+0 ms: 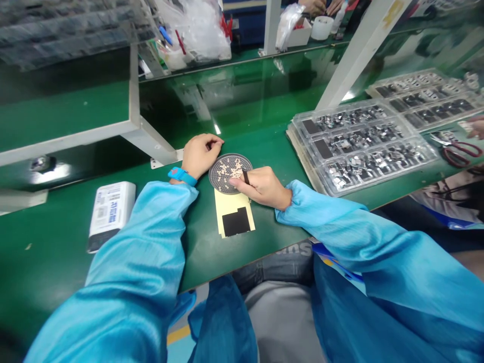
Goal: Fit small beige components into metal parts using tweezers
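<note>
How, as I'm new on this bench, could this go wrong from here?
The loose pale pieces on the round perforated dish are small and unfixed, so the right hand and its black strip could probably nudge them onto the green bench. The left hand sits against the dish's rim, so a shift might slide the dish across the yellow backing sheet and its black pads. The right sleeve lies close to the clear trays and could catch them.
</note>
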The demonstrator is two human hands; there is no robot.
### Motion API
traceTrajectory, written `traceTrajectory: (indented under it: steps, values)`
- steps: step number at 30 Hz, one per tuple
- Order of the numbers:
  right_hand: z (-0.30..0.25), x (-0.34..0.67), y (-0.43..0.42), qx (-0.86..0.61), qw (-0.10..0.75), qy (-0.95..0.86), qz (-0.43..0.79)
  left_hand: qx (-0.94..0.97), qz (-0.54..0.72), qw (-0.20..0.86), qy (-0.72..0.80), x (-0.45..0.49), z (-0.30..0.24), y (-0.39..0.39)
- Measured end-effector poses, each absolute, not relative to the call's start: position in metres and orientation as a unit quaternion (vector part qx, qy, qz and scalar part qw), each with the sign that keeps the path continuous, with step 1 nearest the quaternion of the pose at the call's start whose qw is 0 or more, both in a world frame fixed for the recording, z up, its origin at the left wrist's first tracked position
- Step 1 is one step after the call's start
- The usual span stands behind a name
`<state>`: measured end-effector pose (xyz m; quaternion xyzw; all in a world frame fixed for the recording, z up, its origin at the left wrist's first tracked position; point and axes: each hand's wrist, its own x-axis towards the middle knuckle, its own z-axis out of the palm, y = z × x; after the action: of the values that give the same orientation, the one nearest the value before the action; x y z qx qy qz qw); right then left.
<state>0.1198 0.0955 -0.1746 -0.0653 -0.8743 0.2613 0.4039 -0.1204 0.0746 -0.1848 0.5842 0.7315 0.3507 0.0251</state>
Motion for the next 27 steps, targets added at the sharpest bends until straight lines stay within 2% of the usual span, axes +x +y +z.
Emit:
traceTrajectory:
  steps: [6,14,19,23,27]
  values:
    - [-0.176,0.119,0.096,-0.058,0.4,-0.869,0.286,0.58,0.349,0.031,0.735,-0.12,-0.183,0.074]
    - [-0.157,0.122,0.102,-0.161,0.441,-0.753,0.461,0.584,0.35,0.024,0.732,-0.121,-0.185,0.075]
    - [-0.153,0.12,0.108,-0.181,0.467,-0.729,0.467,0.592,0.372,0.021,0.715,-0.123,-0.186,0.075]
    - [-0.154,0.119,0.118,-0.222,0.486,-0.708,0.462,0.602,0.42,-0.048,0.677,-0.123,-0.18,0.071]
    - [-0.155,0.118,0.127,-0.213,0.483,-0.731,0.433,0.662,0.418,-0.097,0.614,-0.115,-0.167,0.063]
